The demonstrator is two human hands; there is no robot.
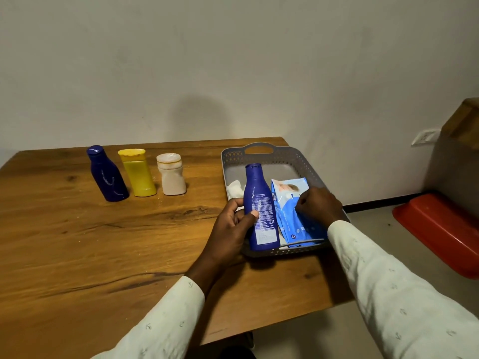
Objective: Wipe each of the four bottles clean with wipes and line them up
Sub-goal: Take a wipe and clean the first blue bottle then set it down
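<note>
Wooden tabletop (77, 242) carries three lined-up bottles; left hand (228, 229) grips a blue lotion bottle (260, 211), right hand (320, 206) pinches the wipes pack (290, 200).

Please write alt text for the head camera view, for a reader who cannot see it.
A person's left hand holds a blue bottle upright at a grey tray, while the right hand picks at a wipes pack in the tray. Three more bottles, blue, yellow and white, stand in a row on the wooden table.
</note>
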